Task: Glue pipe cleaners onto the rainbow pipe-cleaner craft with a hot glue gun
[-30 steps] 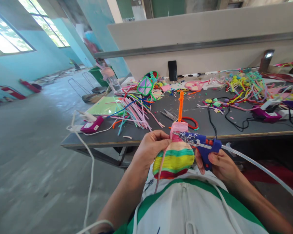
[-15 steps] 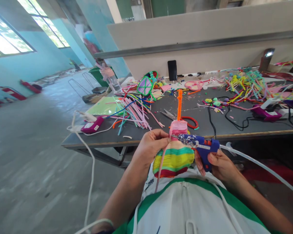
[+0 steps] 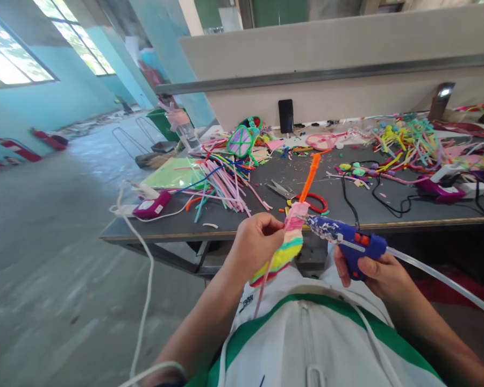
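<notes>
Between its thumb and fingers, my left hand (image 3: pixel 258 242) pinches the edge of a striped pipe-cleaner craft piece (image 3: pixel 291 251), banded pink, peach, teal, yellow and red. A loose pink pipe cleaner (image 3: pixel 263 287) hangs down from the same pinch. Out of the top of the craft sticks an orange pipe-cleaner stem (image 3: pixel 310 178), tilted right. My right hand (image 3: pixel 377 271) is closed round the handle of a blue hot glue gun (image 3: pixel 350 241) with a clear glue stick (image 3: pixel 435 275) at its back. The gun's nozzle is at the pink band; whether it touches cannot be made out.
Red-handled scissors (image 3: pixel 317 202) lie on the dark table (image 3: pixel 177 230) beyond the craft. Pipe cleaners (image 3: pixel 226 185) are heaped left, more (image 3: pixel 407 140) at the right. A phone (image 3: pixel 285 116) leans at the back. A purple power socket (image 3: pixel 153 205) sits near the left edge, its white cable (image 3: pixel 148 301) hanging.
The glue gun has moved right, off the front of the craft. The craft has turned more edge-on, and its orange stem now leans right. My left hand keeps its pinch.
</notes>
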`<action>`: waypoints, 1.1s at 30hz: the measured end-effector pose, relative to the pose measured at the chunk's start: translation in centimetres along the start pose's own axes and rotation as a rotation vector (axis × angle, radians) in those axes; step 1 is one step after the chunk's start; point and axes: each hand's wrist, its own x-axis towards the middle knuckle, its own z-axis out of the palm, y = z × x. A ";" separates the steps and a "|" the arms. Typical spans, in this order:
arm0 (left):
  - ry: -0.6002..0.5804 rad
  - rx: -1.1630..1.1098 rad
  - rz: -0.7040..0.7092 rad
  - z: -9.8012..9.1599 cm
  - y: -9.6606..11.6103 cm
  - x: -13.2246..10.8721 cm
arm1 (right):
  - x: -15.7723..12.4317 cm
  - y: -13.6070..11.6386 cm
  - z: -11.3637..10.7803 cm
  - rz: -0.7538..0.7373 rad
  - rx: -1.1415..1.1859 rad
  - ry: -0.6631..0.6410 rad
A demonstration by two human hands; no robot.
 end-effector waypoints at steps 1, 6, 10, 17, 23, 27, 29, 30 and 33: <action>0.050 0.125 0.068 0.1 0.3 -0.2 | -0.4 -0.3 -0.1 0.006 -0.038 0.008; 0.180 0.476 0.357 0.7 1.3 -0.9 | -2.1 -1.3 0.0 0.035 -0.234 0.031; 0.201 0.538 0.437 1.4 1.0 -1.1 | -2.6 -1.5 0.4 0.009 -0.392 -0.024; 0.216 0.618 0.489 1.8 0.5 -1.1 | -2.1 -1.5 0.8 -0.014 -0.511 -0.035; 0.224 0.663 0.510 2.0 0.5 -1.2 | -1.8 -1.3 1.2 -0.006 -0.536 -0.035; 0.223 0.657 0.507 2.1 0.6 -1.2 | -1.8 -1.4 1.2 -0.016 -0.555 -0.032; 0.224 0.658 0.500 2.1 0.5 -1.2 | -1.8 -1.4 1.2 -0.015 -0.568 -0.023; 0.223 0.661 0.498 2.1 0.5 -1.2 | -1.9 -1.4 1.1 -0.013 -0.575 -0.017; 0.221 0.672 0.506 2.1 0.4 -1.2 | -1.9 -1.3 0.9 -0.003 -0.580 -0.005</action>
